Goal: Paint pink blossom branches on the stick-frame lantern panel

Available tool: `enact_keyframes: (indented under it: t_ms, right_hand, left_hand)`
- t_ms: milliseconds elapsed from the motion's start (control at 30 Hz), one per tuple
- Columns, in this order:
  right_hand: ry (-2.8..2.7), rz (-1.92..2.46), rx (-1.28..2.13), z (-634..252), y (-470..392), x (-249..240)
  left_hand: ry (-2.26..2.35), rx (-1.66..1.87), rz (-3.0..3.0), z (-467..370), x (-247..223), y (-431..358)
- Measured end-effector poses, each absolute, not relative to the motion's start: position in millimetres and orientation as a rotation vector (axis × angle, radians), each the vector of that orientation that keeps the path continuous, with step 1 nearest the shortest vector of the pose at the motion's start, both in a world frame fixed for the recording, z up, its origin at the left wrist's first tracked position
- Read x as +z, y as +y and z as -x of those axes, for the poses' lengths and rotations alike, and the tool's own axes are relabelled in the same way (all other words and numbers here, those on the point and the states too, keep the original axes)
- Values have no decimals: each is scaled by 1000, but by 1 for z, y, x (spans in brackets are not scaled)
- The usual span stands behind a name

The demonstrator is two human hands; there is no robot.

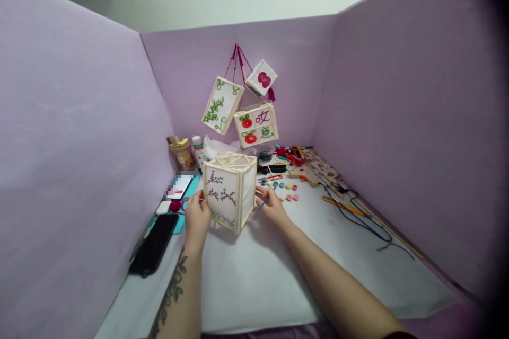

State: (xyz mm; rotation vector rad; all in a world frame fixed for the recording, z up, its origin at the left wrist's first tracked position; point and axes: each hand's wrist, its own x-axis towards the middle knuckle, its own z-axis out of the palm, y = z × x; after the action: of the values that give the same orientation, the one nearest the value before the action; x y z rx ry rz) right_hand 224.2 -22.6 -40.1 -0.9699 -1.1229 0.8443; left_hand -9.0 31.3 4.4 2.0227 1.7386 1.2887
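Note:
A box-shaped lantern (225, 196) with a pale wooden stick frame and white panels is held up, slightly tilted, over the white tabletop. Blossom branches and grass are painted on its front-left panel; the right-hand panel looks plain. My left hand (198, 217) grips the lantern's left edge, its fingers partly hidden behind. On the other side, my right hand (271, 205) pinches a thin blue paintbrush (263, 202), with fingers at the lantern's right edge. Small paint pots (288, 187) in several colours stand just beyond the right hand.
Decorated lanterns (222, 105) hang from red cords on the back wall. A black phone (155, 243) and a lit phone (181, 186) lie left. Pliers (274, 168), a glue gun (304, 176), a black cable (358, 214) and an orange cutter (345, 206) lie right. Purple walls enclose three sides.

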Motion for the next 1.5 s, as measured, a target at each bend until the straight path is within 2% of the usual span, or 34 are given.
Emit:
enact_keyframes:
  t_ms: [300, 600, 1033, 1300, 1500]
  right_hand:
    - [-1035, 934, 922, -219, -22, -30]
    - [-1042, 988, 812, -220, -44, -12]
    - [-1066, 1099, 617, -228, -56, 0]
    - [-1127, 1254, 493, -221, -61, 4]
    - [-1071, 1272, 459, -216, -57, 2]
  left_hand:
    - [1717, 1340, -1912, 16, 1, 39]
    - [1478, 1324, -1716, 20, 0, 42]
    - [1128, 1215, -1432, 1, -34, 54]
    - [1131, 1217, -1473, -2, -28, 53]
    - [1365, 1475, -1522, 11, -3, 41]
